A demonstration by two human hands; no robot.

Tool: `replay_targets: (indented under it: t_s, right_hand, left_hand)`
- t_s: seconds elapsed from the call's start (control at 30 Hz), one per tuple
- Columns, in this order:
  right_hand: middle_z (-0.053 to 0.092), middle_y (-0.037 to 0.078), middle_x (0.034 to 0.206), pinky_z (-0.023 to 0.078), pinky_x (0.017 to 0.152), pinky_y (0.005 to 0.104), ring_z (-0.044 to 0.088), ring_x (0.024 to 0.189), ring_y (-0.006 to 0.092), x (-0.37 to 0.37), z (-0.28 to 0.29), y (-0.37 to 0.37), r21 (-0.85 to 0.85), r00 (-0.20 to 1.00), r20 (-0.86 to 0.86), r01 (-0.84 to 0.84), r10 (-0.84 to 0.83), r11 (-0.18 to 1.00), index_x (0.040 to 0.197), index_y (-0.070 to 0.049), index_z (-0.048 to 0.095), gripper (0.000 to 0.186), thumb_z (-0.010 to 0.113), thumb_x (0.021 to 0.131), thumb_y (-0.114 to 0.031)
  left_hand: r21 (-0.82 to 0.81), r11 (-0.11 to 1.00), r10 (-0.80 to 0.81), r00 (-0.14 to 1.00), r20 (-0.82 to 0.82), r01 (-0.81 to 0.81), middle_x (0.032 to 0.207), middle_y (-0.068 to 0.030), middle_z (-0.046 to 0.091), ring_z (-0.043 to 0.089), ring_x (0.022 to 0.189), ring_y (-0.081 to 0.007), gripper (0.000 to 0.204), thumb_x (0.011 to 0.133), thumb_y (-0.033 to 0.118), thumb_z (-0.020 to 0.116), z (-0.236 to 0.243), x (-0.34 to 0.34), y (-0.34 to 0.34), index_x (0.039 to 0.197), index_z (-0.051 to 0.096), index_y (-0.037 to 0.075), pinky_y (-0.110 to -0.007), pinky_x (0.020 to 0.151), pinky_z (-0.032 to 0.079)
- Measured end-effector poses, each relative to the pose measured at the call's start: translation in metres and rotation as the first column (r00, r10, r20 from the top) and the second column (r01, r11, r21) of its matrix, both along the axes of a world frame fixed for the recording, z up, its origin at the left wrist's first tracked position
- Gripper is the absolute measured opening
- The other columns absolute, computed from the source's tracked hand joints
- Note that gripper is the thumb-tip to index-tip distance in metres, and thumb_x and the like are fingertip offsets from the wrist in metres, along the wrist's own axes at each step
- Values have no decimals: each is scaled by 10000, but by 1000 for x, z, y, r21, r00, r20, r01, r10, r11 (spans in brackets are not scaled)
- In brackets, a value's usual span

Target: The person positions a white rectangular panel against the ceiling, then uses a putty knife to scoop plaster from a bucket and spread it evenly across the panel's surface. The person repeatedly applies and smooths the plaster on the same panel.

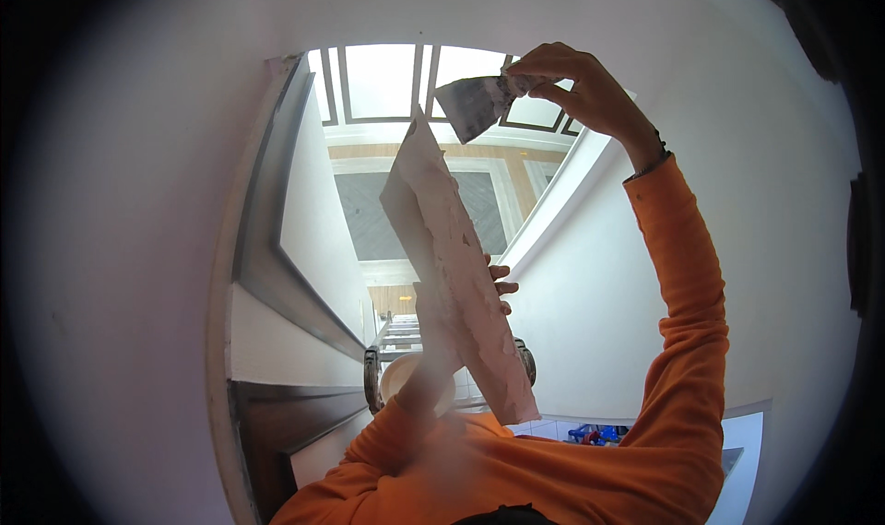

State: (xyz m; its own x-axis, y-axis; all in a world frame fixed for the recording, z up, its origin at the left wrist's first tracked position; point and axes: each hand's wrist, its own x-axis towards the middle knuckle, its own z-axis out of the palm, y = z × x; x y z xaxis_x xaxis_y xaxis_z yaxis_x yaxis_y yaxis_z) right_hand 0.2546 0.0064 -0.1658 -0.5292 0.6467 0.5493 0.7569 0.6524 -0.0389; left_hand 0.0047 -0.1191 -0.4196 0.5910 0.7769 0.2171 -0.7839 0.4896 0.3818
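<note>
My right hand (567, 73) is raised at the upper right, its fingers closed round the handle of a putty knife (472, 106). The knife's wide grey blade points left and has pale smears on it. My left hand (502, 287) grips a long flat board (456, 258) from behind, and only some fingers show past its right edge. Pale pinkish putty coats the board, which slants from top left to bottom right. The blade hangs just right of the board's upper tip, apart from it.
Below me stands a ladder (399, 330), partly hidden, with a pale round bucket (395, 375) by my left forearm. A dark-framed door (267, 239) is on the left, and a white wall (599, 285) on the right. Blue and red items (599, 434) lie low at the right.
</note>
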Motion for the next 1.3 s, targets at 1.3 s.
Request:
replay_targets:
  t_s: [1.3]
  right_hand:
    - [718,87,963,551,842,405,660,877,272,-69,21,-36,117,989,149,-37,19,992,1181,-108,745,385,694,849,80]
  left_hand:
    - [134,988,78,997,-30,-73,1411,-220,520,598,1200,-337,999,947,833,325,11,18,3,1568,310,49,-431,922,563]
